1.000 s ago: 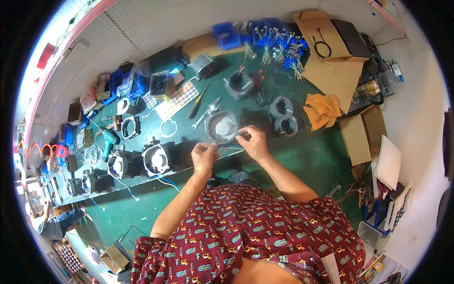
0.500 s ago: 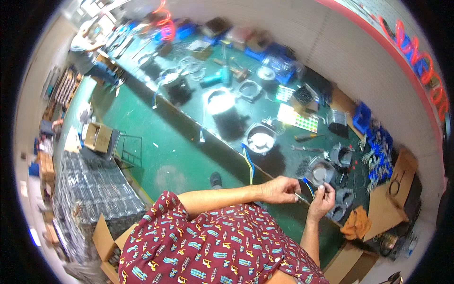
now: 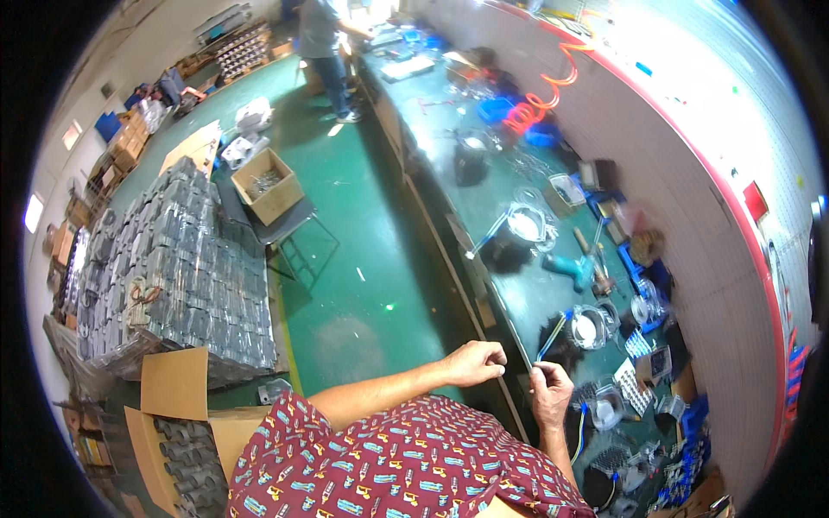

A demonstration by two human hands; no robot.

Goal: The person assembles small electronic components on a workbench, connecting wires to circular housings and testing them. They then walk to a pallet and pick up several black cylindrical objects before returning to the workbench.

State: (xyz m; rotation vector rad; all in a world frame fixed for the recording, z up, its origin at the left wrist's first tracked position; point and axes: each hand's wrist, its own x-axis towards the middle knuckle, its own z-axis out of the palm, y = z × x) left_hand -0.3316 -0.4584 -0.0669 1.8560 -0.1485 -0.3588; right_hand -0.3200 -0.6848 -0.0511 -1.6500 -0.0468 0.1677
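**Hands pinch a thin wire at the bench edge**

Both hands sit low centre, just off the near edge of the long green workbench [image 3: 484, 207]. Left hand [image 3: 475, 363] is curled, thumb & fingertips closed on one end of a thin wire [image 3: 515, 369]; right hand [image 3: 549, 393] pinches the other end, fingers shut on it. Wire spans the short gap btw. the hands, looks pale, but it's too thin to be sure of its colour.

Packages etc.: open brown cardboard box [image 3: 270, 184] of small parts on a stand over the green floor, upper left. A 2nd open cardboard box [image 3: 177, 406] w/ dark tubes, bottom left, beside a big block of stacked grey trays [image 3: 173, 268]. Blue bins [image 3: 496, 108] on the bench far end, near a coiled orange-red hose [image 3: 553, 82]. Small red rectangular sign [image 3: 755, 200] on the white wall, right. Teal power tool [image 3: 572, 268] lies mid-bench. Another person [image 3: 324, 43] stands at the top.
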